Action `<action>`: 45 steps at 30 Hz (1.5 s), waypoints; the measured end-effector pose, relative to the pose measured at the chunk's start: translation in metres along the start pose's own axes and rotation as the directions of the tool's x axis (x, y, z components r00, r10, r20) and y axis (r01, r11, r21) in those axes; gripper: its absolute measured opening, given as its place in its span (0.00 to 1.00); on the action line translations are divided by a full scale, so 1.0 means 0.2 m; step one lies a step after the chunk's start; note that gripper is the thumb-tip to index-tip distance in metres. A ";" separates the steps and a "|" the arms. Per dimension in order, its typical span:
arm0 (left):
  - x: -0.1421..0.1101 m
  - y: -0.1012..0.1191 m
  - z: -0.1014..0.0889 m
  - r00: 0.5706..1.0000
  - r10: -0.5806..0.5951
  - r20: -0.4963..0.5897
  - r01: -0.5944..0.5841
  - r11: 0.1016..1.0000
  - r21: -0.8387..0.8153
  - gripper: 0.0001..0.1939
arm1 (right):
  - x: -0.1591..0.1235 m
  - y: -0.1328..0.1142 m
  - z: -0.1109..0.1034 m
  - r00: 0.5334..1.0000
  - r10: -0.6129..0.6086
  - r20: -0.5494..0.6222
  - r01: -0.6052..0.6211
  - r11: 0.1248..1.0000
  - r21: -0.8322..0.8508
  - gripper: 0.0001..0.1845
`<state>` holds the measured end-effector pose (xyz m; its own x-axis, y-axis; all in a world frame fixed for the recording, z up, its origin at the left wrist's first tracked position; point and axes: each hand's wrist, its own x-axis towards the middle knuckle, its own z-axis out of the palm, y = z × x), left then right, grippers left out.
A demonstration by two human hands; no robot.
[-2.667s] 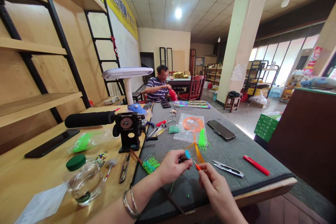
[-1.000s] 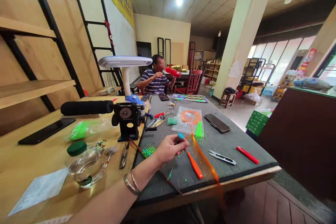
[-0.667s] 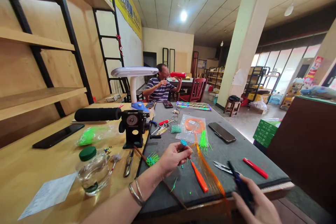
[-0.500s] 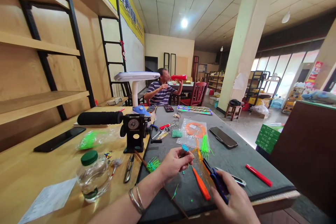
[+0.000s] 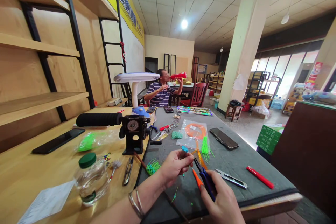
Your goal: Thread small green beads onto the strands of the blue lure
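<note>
My left hand (image 5: 173, 166) pinches a small tassel piece with a blue tip (image 5: 184, 149) over the grey mat (image 5: 231, 157). My right hand (image 5: 223, 201) grips dark blue-handled pliers (image 5: 206, 178), whose tip points toward the left fingers. An orange tool (image 5: 196, 179) lies on the mat just under the pliers. Orange strands (image 5: 200, 157) trail from the left hand toward a plastic bag with an orange coil (image 5: 193, 132).
Silver snips (image 5: 232, 179), a red pen (image 5: 260, 177) and a phone (image 5: 224, 138) lie right. A black vise with a foam handle (image 5: 132, 133), a green-lidded jar (image 5: 90, 178), small scissors (image 5: 127, 171) and green tassels (image 5: 152, 168) sit left. A seated person (image 5: 161, 91) drinks from a red bottle at the far end.
My right hand let go of the orange tool, left the view, and came back holding the blue-handled pliers, now brought up to the left fingers. The left hand kept its hold on the tassel piece.
</note>
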<state>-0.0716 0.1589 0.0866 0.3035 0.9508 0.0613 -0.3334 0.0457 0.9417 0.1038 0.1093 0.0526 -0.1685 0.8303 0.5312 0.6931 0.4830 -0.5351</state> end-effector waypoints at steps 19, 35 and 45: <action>0.00 -0.02 0.00 1.000 -0.018 -0.012 0.017 0.995 -0.101 0.20 | 0.02 -0.02 0.05 0.999 0.028 0.030 -0.031 0.992 0.123 0.09; -0.03 0.02 0.03 0.998 -0.038 0.043 0.034 0.995 0.090 0.21 | 0.03 0.01 -0.01 0.868 0.349 0.355 -0.495 0.543 0.678 0.19; -0.03 -0.02 0.05 0.994 0.084 0.067 -0.100 0.955 0.280 0.15 | 0.04 -0.05 -0.02 0.745 0.405 0.530 -0.590 0.031 0.807 0.22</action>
<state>-0.0638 0.1495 0.0865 0.3334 0.9287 0.1625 -0.0988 -0.1371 0.9856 0.0979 0.1094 0.0638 -0.2163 0.9616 -0.1687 -0.4449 -0.2509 -0.8597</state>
